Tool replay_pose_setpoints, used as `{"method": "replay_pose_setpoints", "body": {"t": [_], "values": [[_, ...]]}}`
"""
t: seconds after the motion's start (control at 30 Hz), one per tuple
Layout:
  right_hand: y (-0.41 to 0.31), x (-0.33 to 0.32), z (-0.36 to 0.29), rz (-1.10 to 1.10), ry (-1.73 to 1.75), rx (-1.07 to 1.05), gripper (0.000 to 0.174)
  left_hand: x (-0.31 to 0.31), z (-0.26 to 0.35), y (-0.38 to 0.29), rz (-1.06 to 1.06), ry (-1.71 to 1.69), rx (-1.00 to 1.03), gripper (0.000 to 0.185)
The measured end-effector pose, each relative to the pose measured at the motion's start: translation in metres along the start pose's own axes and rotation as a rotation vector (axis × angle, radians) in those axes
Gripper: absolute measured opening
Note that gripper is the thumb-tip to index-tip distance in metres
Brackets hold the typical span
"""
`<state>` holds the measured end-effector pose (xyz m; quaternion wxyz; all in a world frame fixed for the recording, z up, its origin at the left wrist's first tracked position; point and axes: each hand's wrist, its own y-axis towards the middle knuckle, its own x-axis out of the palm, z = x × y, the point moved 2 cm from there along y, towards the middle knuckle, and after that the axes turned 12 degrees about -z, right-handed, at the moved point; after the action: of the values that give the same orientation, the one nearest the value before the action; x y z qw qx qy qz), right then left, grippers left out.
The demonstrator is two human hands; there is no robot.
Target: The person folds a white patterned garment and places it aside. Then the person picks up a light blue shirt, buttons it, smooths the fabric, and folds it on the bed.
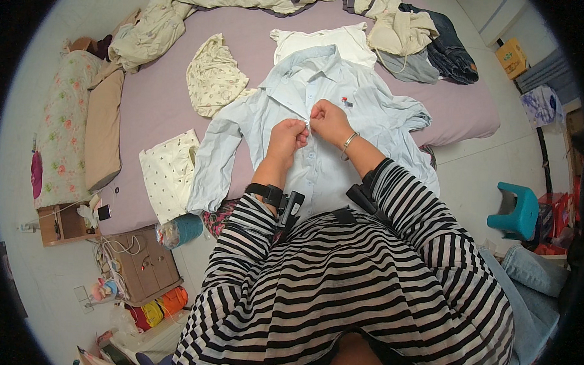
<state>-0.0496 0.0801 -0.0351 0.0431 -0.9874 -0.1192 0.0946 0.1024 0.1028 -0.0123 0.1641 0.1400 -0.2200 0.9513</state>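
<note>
A light blue button-up shirt (371, 132) is spread face up on the bed, its collar (320, 63) pointing away from me and lying apart at the neck. My left hand (287, 139) and my right hand (329, 121) meet at the front placket, below the open neck. Both pinch the placket fabric around one button, which the fingertips partly hide. Below them more buttons (311, 155) run down the placket. A small red and dark emblem (346, 102) marks the chest, just right of my right hand.
Beyond the collar lies a white top (321, 41). Cream printed clothes (213, 78) and a folded dotted garment (169, 171) rest on the left of the mauve bed sheet (155, 91). Dark jeans (451, 48) lie at the far right. A teal plastic stool (513, 212) stands on the floor.
</note>
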Motion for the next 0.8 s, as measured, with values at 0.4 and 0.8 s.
{"method": "replay_pose_setpoints", "body": {"t": [0.4,0.8], "values": [[-0.017,-0.003,-0.020,-0.082,-0.199,-0.063,0.013,-0.004,0.006,0.002,0.088,-0.104,-0.077,0.013],[-0.060,-0.005,-0.005,-0.790,-0.035,0.279,0.018,-0.001,-0.030,0.013,0.192,0.243,-0.116,0.015]]}}
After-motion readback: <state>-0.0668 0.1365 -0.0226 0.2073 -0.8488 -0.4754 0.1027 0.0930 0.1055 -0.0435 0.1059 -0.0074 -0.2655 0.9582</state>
